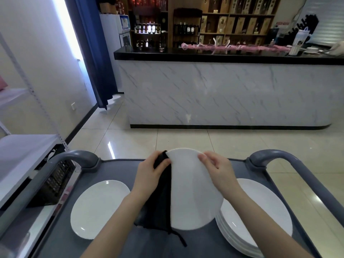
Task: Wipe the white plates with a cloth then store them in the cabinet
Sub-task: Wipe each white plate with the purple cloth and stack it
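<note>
A white plate [191, 190] is held tilted above the grey cart [119, 164]. My right hand [216, 167] grips its upper right rim. My left hand [150, 172] presses a black cloth [160, 202] against the plate's left edge, and the cloth hangs down to the cart top. A single white plate [98, 205] lies flat on the cart at the left. A stack of several white plates [260, 216] sits on the cart at the right, partly hidden by the held plate.
Grey cart handles [279, 155] rise at both far corners. A metal shelf rack [22, 146] with a black crate [55, 175] stands at the left. A marble-fronted counter [223, 94] with a black top crosses the room beyond a tiled floor.
</note>
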Demonstrator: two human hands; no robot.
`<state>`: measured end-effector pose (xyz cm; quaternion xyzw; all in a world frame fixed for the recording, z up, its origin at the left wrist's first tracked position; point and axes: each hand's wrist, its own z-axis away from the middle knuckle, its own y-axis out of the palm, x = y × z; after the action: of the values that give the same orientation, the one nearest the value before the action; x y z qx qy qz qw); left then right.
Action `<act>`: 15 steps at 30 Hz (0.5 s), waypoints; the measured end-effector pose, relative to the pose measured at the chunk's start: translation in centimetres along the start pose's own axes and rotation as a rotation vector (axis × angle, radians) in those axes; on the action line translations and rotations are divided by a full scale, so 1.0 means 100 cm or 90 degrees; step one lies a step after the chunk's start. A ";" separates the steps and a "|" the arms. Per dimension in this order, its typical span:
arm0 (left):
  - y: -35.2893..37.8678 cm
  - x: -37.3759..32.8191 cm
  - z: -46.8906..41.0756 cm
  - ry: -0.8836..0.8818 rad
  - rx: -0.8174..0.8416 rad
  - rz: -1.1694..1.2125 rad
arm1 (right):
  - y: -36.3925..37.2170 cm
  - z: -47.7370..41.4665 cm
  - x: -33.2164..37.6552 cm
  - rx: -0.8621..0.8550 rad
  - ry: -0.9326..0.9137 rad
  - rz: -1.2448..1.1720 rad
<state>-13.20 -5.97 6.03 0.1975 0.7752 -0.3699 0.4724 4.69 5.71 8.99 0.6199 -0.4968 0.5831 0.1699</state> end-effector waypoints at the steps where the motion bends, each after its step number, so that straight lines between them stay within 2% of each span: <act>1: 0.002 0.003 0.004 -0.031 -0.040 0.016 | 0.004 0.003 -0.004 -0.071 0.028 -0.038; 4: 0.010 0.014 0.016 -0.134 -0.114 0.069 | 0.017 0.014 -0.014 -0.229 0.112 -0.140; 6: 0.009 0.018 0.017 -0.151 -0.114 0.089 | 0.020 0.018 -0.017 -0.225 0.103 -0.129; 11: -0.002 0.013 0.005 -0.052 -0.034 0.043 | -0.001 0.004 -0.013 -0.092 0.020 -0.041; 15: -0.002 -0.002 -0.009 0.046 0.131 -0.060 | -0.001 -0.001 -0.002 0.099 -0.027 0.096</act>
<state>-13.79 -5.42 6.59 0.2213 0.7583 -0.4618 0.4035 4.73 5.90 8.87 0.6039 -0.4987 0.6182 0.0661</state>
